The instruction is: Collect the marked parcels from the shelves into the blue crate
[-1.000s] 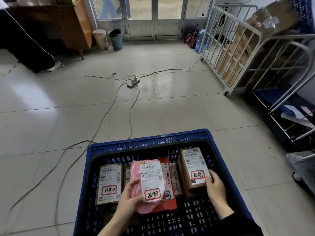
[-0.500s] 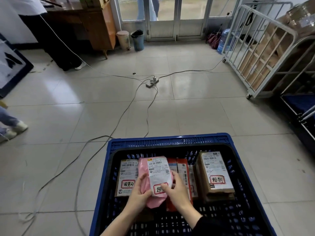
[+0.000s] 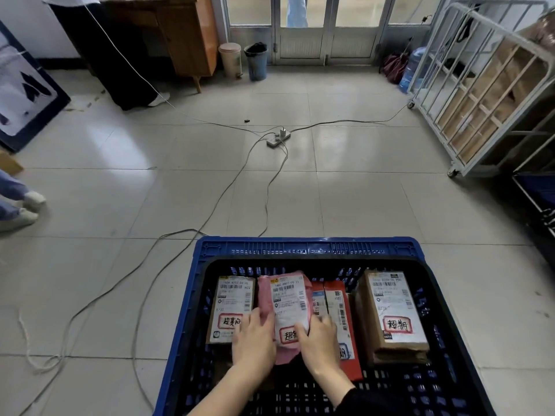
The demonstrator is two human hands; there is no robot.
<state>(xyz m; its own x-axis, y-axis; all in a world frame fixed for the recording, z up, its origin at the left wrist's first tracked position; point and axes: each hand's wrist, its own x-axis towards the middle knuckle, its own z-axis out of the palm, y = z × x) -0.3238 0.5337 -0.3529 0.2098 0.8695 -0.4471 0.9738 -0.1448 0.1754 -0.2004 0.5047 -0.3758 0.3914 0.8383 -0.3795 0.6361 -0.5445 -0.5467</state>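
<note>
Both your hands are down in the blue crate (image 3: 309,247), which sits on the tiled floor (image 3: 375,190) right in front of you. Your left hand (image 3: 253,340) grips the left edge of the pink parcel (image 3: 289,298). Your right hand (image 3: 318,340) pinches its right edge, thumb pressed on the white label.

The pink parcel is inside the crate, propped at a tilt. It sits between the small brown box (image 3: 232,307) on its left and the red parcel (image 3: 341,310) on its right, overlapping both. The big brown box (image 3: 393,313) lies further right, near the crate's right wall. The 2 boxes and the pink parcel each carry a handwritten mark in a red frame, and your thumb hides part of the pink one's.

Beyond the crate, a power strip (image 3: 277,139) lies on the floor with cables (image 3: 267,205) trailing from it. A white metal cart (image 3: 468,94) holding cardboard stands at the right, and 2 bins (image 3: 256,63) stand by the glass doors (image 3: 300,22).
</note>
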